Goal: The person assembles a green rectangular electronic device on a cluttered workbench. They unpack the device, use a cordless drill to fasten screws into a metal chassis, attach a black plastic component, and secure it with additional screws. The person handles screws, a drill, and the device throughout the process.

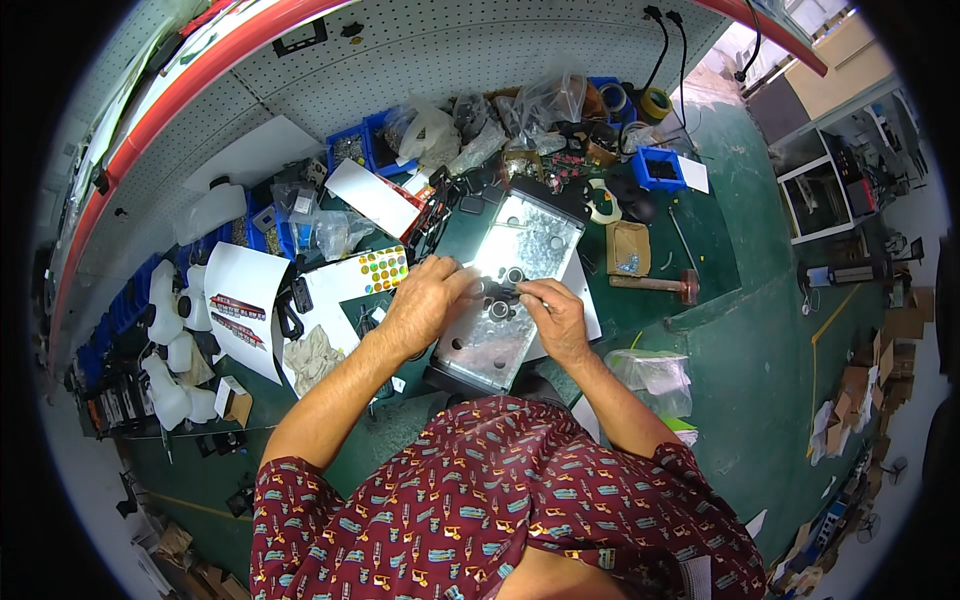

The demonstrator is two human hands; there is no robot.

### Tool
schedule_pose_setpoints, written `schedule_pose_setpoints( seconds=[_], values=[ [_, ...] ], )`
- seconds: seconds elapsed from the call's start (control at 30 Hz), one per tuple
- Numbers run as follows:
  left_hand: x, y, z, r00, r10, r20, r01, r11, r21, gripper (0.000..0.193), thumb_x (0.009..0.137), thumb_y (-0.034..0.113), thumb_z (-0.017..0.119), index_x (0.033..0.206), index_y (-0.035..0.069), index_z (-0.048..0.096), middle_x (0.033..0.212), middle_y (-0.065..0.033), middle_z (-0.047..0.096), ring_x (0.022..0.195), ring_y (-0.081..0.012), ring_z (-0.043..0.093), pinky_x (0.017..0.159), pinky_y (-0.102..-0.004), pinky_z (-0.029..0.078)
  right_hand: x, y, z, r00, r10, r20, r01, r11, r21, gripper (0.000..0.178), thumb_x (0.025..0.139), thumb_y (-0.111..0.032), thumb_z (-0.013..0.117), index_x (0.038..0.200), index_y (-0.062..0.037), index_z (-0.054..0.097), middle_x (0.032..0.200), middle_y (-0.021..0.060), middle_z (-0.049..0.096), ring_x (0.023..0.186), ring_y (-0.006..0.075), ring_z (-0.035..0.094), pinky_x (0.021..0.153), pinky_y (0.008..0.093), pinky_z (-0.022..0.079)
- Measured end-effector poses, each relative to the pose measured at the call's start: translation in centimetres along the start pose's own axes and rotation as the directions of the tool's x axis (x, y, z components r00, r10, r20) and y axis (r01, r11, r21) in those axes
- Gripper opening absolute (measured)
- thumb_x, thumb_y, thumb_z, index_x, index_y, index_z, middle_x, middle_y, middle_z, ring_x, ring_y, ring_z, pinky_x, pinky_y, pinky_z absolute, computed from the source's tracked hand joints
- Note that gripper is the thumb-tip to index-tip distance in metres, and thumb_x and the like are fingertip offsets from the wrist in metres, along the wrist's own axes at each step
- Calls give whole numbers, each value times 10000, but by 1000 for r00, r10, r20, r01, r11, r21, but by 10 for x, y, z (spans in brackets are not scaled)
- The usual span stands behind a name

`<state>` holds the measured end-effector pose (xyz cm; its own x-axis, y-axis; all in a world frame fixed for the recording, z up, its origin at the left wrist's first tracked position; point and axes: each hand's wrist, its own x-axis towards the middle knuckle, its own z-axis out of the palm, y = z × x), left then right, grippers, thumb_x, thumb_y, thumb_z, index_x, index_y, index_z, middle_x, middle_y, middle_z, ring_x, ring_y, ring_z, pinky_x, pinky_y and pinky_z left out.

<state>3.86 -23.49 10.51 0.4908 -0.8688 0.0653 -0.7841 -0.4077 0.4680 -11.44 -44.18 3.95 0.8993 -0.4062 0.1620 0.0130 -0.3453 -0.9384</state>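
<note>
A long silver sheet-metal case (533,235) with black ends lies tilted on the bench in front of me. Its upper face carries round holes and a cluster of ring-shaped fittings (500,310) near the middle. My left hand (430,305) rests at the left side of that cluster, fingers bent and pressed together. What its fingertips hold, if anything, is hidden. From the right, my right hand (558,318) reaches over the case with thumb and forefinger pinched on a small dark part (508,291) beside the rings.
A hammer (655,284), a small open cardboard box (628,248) and a blue bin (658,168) stand on the right. Tape rolls and plastic bags (550,105) crowd the back. A sheet of round stickers (383,270), a crumpled cloth (312,360) and white bottles (165,305) lie leftward.
</note>
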Motion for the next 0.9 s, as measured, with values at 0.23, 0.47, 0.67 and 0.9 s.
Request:
schedule_pose_setpoints(
  seconds=[0.23,0.47,0.67,0.9],
  values=[
    [-2,3,-1,1000,0,-17,-1,999,-51,456,838,84,824,1273,81,683,1097,-120,669,1032,-324,633,876,-440,525,-1,-5,-2,1000,9,-8,-9,1000,-23,170,944,-33,718,1102,7,768,1035,152,755,956,278,730,833,349,568],
    [-2,11,-29,998,-65,-1,65,989,-134,439,921,201,785,1310,81,618,1098,-123,699,1046,-323,620,926,-457,470,2,-9,0,1000,-14,-9,14,1000,-8,172,929,-32,738,1090,22,761,1018,160,757,947,282,736,833,354,566],
    [70,38,-218,811,58,-583,-368,825,-430,394,952,199,787,1249,26,595,1006,-66,714,879,-152,720,778,-310,593,2,-4,-5,1000,-10,-1,10,1000,-1,179,952,-62,719,1105,21,761,1038,148,764,953,254,735,851,337,564],
    [191,-35,-354,759,-12,-651,-39,997,-64,661,973,456,718,1477,64,545,1001,-150,766,933,-282,733,824,-415,586,5,7,5,999,-37,-24,38,997,70,195,963,-73,723,1119,41,745,1028,160,771,946,233,727,838,334,553]
  ],
)
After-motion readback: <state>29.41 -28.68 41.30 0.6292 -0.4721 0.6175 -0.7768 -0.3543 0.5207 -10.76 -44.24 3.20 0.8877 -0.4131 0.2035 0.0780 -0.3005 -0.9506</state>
